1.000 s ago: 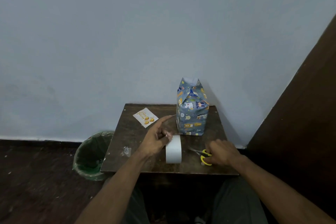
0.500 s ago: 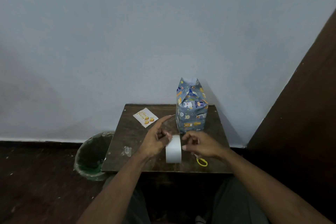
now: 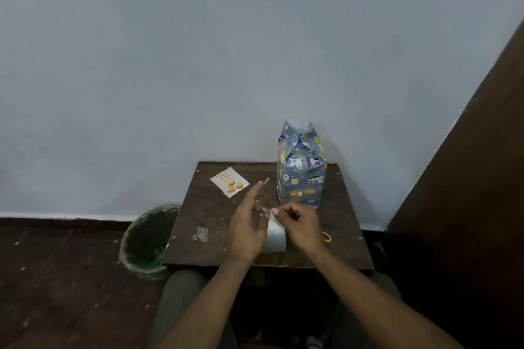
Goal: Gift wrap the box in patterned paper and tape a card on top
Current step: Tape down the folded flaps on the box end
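Observation:
The box [image 3: 302, 176], wrapped in blue paper with animal prints, stands upright at the back right of the small dark wooden table [image 3: 215, 224]. A white birthday card [image 3: 229, 181] with gold balloons lies flat at the back left. A white tape roll [image 3: 274, 236] stands on edge near the front, between my hands. My left hand [image 3: 248, 227] holds the roll from the left, index finger stretched out toward the box. My right hand [image 3: 300, 225] pinches the tape's end at the top of the roll. Yellow scissors [image 3: 327, 236] lie mostly hidden behind my right hand.
A crumpled scrap of clear tape [image 3: 201, 234] lies on the table's left part. A green-lined waste bin [image 3: 147, 238] stands on the dark floor left of the table. A dark wooden panel [image 3: 465, 207] rises on the right. A pale wall is behind.
My right hand left the scissors at the front right and moved to the tape roll, where it now pinches the tape end. My left hand stayed on the roll.

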